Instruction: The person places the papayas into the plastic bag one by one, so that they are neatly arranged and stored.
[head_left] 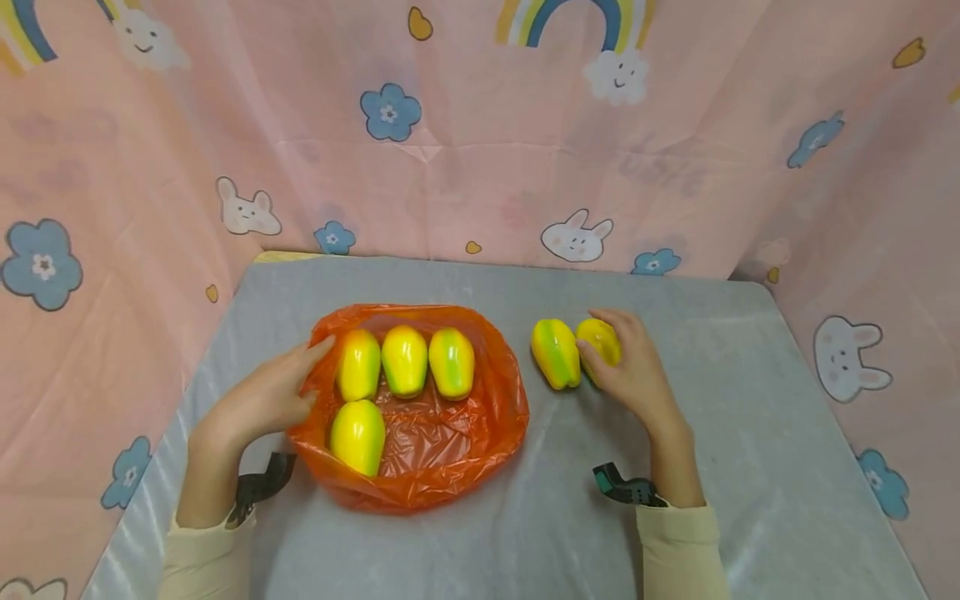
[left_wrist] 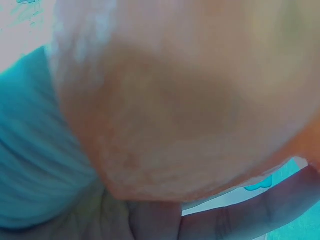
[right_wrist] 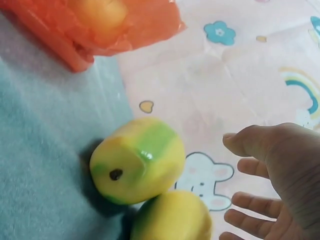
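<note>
My left hand point(head_left: 272, 395) is at the left side of an orange-red plastic bag point(head_left: 501, 408), its fingertips touching the rim. Close up in the left wrist view, the blurred bag point(left_wrist: 165, 125) hides part of this hand; one finger stretches straight below it. Inside the bag lie several glossy yellow-green mango-like fruits, including one at the front point(head_left: 357, 437). To the bag's right, two more rest side by side: a left fruit point(head_left: 556, 354) and a right fruit point(head_left: 600, 337). Over the right one is my right hand point(head_left: 633, 367), thumb and fingers spread apart, holding nothing.
A grey cloth point(head_left: 750, 417) covers the table. Pink printed fabric point(head_left: 465, 183) hangs behind it and along both sides. Black camera mounts sit at the left wrist point(head_left: 262, 483) and right wrist point(head_left: 626, 487).
</note>
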